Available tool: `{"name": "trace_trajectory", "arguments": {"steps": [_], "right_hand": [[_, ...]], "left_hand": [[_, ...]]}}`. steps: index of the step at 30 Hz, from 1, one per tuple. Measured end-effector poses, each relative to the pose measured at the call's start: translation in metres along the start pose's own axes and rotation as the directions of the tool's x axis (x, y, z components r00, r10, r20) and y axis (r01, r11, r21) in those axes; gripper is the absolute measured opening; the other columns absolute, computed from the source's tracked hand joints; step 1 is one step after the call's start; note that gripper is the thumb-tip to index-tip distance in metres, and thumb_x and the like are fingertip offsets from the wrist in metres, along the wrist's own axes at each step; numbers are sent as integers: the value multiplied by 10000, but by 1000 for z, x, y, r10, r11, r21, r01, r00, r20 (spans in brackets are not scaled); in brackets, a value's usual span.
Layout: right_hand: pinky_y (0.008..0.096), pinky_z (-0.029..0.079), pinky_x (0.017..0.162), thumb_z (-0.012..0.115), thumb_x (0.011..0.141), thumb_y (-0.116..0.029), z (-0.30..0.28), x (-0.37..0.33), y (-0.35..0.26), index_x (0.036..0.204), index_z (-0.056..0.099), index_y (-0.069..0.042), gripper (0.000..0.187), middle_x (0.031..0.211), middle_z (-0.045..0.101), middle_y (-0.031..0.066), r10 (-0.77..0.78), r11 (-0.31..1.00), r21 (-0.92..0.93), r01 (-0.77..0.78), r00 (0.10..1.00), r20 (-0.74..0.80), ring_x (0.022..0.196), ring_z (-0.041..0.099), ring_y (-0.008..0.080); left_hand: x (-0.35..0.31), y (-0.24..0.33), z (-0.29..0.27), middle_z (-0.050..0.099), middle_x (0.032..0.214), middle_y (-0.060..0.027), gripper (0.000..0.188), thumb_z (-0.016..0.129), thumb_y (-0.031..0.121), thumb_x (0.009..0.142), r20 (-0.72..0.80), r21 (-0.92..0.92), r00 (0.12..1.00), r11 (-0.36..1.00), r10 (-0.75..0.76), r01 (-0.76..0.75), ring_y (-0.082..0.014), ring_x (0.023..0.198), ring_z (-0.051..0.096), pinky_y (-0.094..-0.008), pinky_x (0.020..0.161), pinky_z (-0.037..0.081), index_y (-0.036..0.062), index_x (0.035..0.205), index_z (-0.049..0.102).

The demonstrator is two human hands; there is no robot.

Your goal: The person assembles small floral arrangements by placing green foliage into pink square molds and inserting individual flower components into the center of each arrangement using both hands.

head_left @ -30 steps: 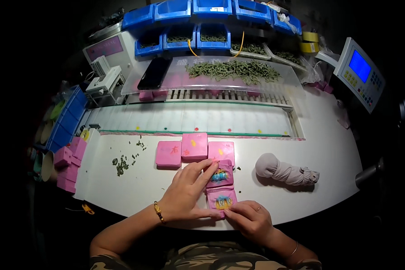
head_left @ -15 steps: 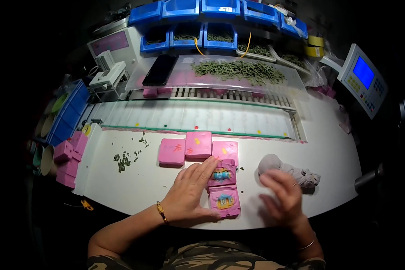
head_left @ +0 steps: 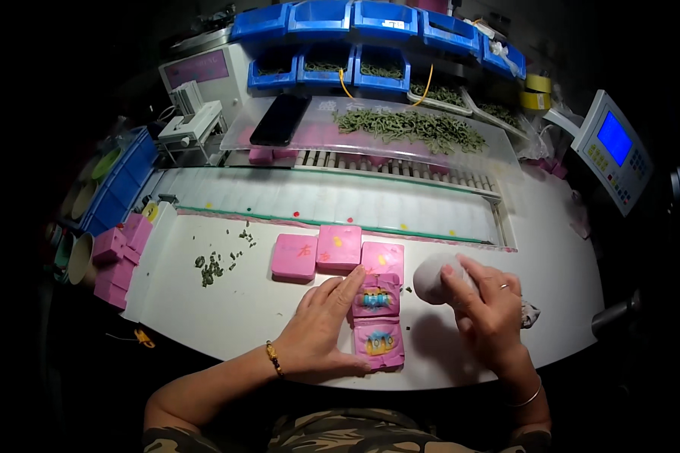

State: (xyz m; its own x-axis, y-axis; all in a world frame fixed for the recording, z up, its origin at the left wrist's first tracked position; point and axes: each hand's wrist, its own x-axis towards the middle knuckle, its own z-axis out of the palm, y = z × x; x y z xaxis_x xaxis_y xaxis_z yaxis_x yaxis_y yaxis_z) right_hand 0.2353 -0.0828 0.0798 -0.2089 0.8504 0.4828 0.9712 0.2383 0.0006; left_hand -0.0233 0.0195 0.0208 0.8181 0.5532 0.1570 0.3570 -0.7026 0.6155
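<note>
My left hand [head_left: 319, 323] spans the left side of two pink blocks, fingertips by the far end and thumb at the near end, holding them in line. The farther pink block [head_left: 389, 309] carries a blue-and-yellow patterned patch in its hollow; the nearer pink block [head_left: 393, 358] has a similar yellow-and-blue one. Above the table to their right, my right hand [head_left: 491, 313] grips a rounded grey-white cloth bag [head_left: 429, 279] by its gathered part. The bag's crumpled tail [head_left: 531, 314] shows beyond the hand.
Three plain pink blocks, one at the left [head_left: 295, 255], stand just beyond. Dark green crumbs [head_left: 210, 270] lie to the left. Farther back are a white conveyor strip [head_left: 317, 195], a clear sheet with green strips [head_left: 408, 128], a black phone [head_left: 281, 121], blue bins [head_left: 381, 66] and a control panel [head_left: 612, 151].
My right hand has taken hold of the cloth bag and lifted it toward the blocks. The coloured dots along the conveyor strip have shifted left. My left hand stays against the blocks.
</note>
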Motion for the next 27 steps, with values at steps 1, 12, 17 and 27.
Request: {"name": "trace_trajectory", "arguments": {"steps": [1,12,17,27], "right_hand": [[338,384,821,684,717,11,-4,8,-9,1263,659,-175,577,1217,648,123,-8,1000,-30,3,988,-157,936,634,220],[314,417,717,554,832,-185,47,12,-30,1356,585,-231,526,1319,585,191,-297,954,-21,300,951,83,865,592,209],[311,412,724,575,809,-187,35,18,-29,1348,591,-237,542,1300,597,179,-318,945,-42,324,942,109,863,591,199],[272,389,682,608,825,-156,8,-15,-46,1338,611,-208,516,1265,619,205,-358,927,-4,374,892,274,826,579,165]], "left_hand": [[-1,0,0,341,1453,-245,1293,872,520,632,5,-1,1000,1000,0,0,-399,1360,332,-490,1130,245,27,1548,104],[1,-3,3,287,1534,-205,1275,837,534,652,17,1,998,998,-56,56,-406,1384,300,-491,1153,234,34,1550,82],[0,-5,4,292,1529,-214,1272,831,539,658,27,-36,998,998,-48,49,-413,1395,280,-491,1164,215,40,1552,76],[0,-3,7,292,1532,-202,1236,816,539,679,-3,-4,999,999,-38,38,-412,1393,279,-503,1166,203,57,1553,89]]}}
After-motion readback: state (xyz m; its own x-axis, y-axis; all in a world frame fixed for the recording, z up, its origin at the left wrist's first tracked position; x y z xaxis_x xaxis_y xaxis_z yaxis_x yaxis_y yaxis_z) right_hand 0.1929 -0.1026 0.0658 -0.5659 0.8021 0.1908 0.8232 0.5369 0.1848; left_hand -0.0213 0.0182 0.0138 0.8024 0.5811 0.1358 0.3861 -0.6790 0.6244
